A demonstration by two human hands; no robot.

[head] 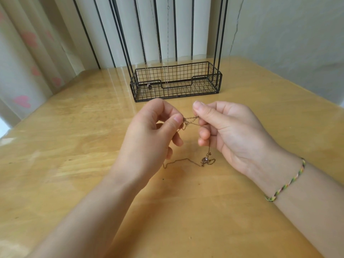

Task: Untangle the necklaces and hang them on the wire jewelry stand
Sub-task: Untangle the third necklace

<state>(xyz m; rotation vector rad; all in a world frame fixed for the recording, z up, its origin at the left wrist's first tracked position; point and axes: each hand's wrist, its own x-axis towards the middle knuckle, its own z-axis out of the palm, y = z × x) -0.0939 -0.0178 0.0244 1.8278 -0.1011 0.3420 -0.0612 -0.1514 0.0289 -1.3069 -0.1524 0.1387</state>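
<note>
A tangled necklace (190,121) of fine gold-coloured chain is held between two hands above the middle of the tabletop (74,138). The knot's left side is pinched by the left hand (154,131) between thumb and forefinger, with the remaining fingers curled beneath. The right side is pinched by the right hand (229,133), thumb uppermost, the lower fingers bent inward. A few short strands are stretched between the two pinches.

From the right hand a length of chain is let down to the tabletop, where a small beaded pendant (205,160) lies in a loose heap of links. From there one loop of chain is trailed across the wood toward the left wrist.

The wire jewelry stand (204,83) — black, with a mesh basket at its base and tall uprights running out of view — is set at the middle of the far edge of the tabletop. Thin hung chains (167,38) are seen dropping into the basket, one ending in a dark drop (149,86) near the basket's front left corner.

A braided bracelet (286,181) is worn on the right wrist. Beyond the left edge a pale curtain (28,53) printed with pink hearts is visible.
</note>
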